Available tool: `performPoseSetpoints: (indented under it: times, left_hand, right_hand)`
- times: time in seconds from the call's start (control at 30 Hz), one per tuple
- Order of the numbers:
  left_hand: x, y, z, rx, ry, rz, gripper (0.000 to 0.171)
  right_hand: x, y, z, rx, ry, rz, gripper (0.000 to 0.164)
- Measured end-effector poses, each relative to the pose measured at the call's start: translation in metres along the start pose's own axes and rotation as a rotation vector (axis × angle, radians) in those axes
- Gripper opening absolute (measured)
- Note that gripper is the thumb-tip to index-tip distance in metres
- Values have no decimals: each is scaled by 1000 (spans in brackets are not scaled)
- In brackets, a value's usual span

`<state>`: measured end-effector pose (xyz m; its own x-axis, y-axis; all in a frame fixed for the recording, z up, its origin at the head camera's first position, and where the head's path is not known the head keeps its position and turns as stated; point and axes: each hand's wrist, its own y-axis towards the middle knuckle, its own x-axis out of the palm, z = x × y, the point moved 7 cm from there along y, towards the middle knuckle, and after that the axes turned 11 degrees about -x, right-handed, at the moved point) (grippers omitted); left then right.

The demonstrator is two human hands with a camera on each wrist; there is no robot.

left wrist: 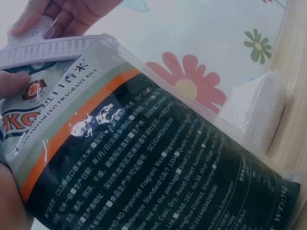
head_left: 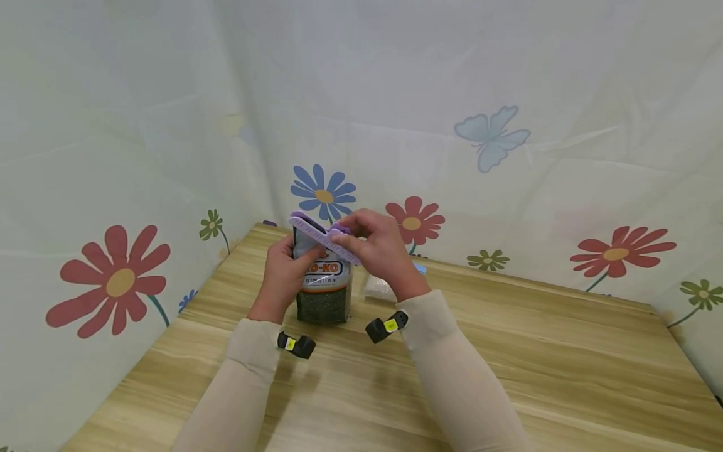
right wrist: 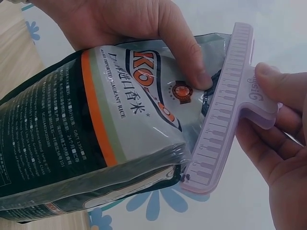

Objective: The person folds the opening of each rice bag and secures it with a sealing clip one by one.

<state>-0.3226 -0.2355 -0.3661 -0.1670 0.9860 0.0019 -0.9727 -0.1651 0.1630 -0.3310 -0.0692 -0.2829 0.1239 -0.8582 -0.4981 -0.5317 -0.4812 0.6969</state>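
Note:
A green and white bag of fragrant rice (head_left: 323,304) stands on the table, with an orange stripe across its front. My left hand (head_left: 280,274) grips the bag's upper part from the left, its thumb on the front below the top. A long light-purple sealing clip (right wrist: 221,112) with a piano-key pattern lies across the bag's top, slanting down to the right in the head view. My right hand (head_left: 385,248) pinches the clip's handle between thumb and fingers. In the right wrist view, the left thumb presses the bag close beside the clip.
Behind the bag, to its right, lies a clear-white packet (left wrist: 254,110) with a blue piece (head_left: 420,269) by it. The wood-grain table (head_left: 542,339) reaches back to a flower-printed cloth (head_left: 542,201) along its far and left sides.

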Motion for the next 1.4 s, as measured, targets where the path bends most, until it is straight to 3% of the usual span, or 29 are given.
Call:
performPoseSetpoints:
  times: [0.33, 0.9, 1.4]
  left_hand:
    - [-1, 1, -1, -15, 7, 24, 37]
    - [-3, 3, -4, -2, 40, 27, 40]
    - [-8, 4, -3, 21, 74, 28, 44]
  right_hand:
    - [1, -1, 2, -6, 30, 5, 21]
    - [4, -6, 9, 64, 45, -1, 35]
    - [7, -23, 35, 143, 126, -31, 49]
